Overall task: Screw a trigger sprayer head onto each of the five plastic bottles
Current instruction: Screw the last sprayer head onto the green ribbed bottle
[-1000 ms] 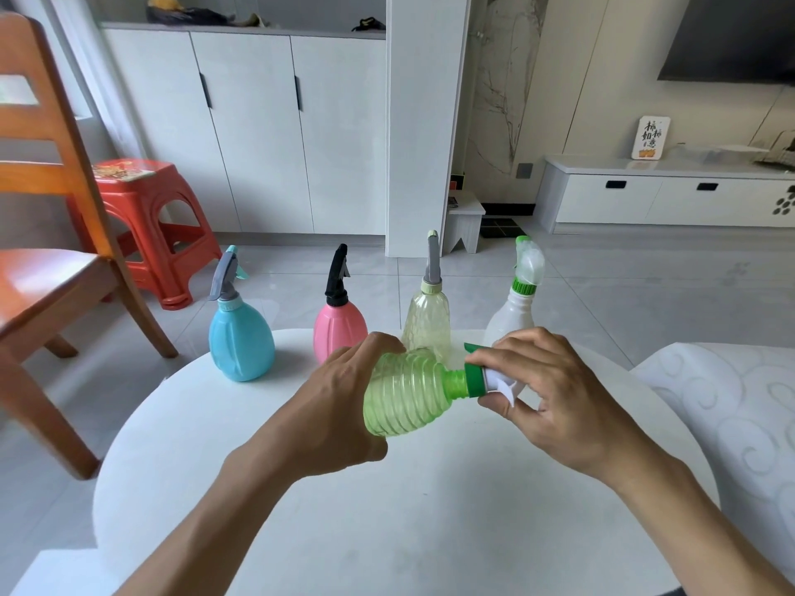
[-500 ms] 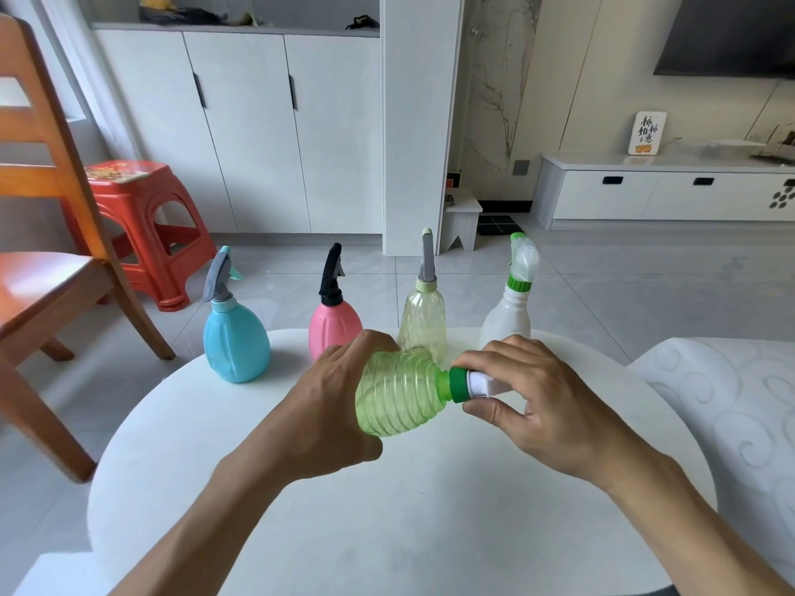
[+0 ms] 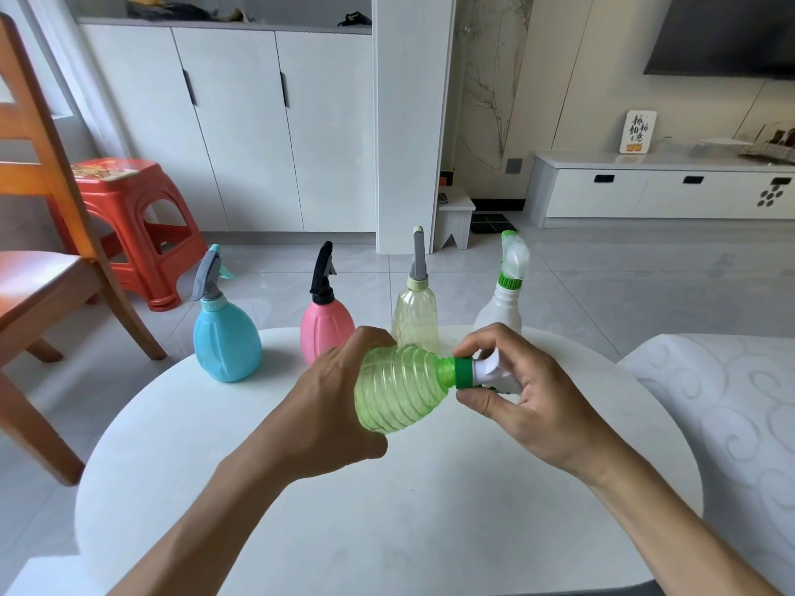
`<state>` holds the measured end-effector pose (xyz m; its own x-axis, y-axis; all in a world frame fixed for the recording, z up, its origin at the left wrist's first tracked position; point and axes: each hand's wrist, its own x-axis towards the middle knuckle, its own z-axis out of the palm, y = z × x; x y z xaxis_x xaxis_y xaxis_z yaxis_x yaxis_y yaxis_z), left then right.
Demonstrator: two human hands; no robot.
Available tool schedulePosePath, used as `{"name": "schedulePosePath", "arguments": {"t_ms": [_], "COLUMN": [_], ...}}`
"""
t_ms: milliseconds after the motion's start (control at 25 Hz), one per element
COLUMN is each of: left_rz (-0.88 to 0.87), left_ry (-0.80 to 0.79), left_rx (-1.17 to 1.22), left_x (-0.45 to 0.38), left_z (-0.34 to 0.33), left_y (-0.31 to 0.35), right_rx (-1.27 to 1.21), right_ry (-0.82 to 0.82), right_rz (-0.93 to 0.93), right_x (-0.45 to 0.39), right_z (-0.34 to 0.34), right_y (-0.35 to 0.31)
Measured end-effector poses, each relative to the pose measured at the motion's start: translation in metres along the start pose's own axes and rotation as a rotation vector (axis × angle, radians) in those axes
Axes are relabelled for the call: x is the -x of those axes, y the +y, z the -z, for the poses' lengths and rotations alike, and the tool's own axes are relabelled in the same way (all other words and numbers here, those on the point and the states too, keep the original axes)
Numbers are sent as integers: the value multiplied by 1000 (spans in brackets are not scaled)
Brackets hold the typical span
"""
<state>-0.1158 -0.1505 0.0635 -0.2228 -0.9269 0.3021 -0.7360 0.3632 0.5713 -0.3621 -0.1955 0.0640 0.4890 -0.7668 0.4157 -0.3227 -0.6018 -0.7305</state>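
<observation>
My left hand (image 3: 331, 406) grips a ribbed green bottle (image 3: 400, 389) held on its side above the round white table (image 3: 387, 509), neck pointing right. My right hand (image 3: 520, 393) is closed around the white sprayer head with a green collar (image 3: 473, 372) sitting at the bottle's neck. Along the table's far edge stand a blue bottle (image 3: 226, 337), a pink bottle (image 3: 325, 326), a clear yellowish bottle (image 3: 415, 316) and a white bottle (image 3: 501, 305), each upright with a sprayer head on top.
A wooden chair (image 3: 38, 251) stands to the left, with a red plastic stool (image 3: 129, 217) behind it. A white patterned cushion (image 3: 722, 402) lies at the right of the table. White cabinets and a low TV unit line the back wall.
My right hand has turned around the sprayer head, with the fingers now more open around the white part and the collar showing. The green bottle stays sideways in my left hand.
</observation>
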Motion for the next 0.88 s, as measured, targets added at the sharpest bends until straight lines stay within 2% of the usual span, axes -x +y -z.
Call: {"name": "schedulePosePath", "arguments": {"t_ms": [80,160,480,600,880], "left_rz": [-18,-27,-106,-97,-117], "left_ry": [3,-6,101,130,147], "left_rx": [-48,-76,-181,-186,-224], "left_x": [1,1,2,2,1], "left_z": [0,0,-9,-12,-18], "left_y": [1,1,1,0,3], "right_rx": [98,125,-204,-302,-266], "right_ry": [-20,-50,-26,-27,-12], "right_rz": [71,66,-199,-233,-290], "right_x": [-2,-3,-2,-4,-4], "right_z": [2,4,-5,-10,-6], "right_y": [0,0,0,0,1]}}
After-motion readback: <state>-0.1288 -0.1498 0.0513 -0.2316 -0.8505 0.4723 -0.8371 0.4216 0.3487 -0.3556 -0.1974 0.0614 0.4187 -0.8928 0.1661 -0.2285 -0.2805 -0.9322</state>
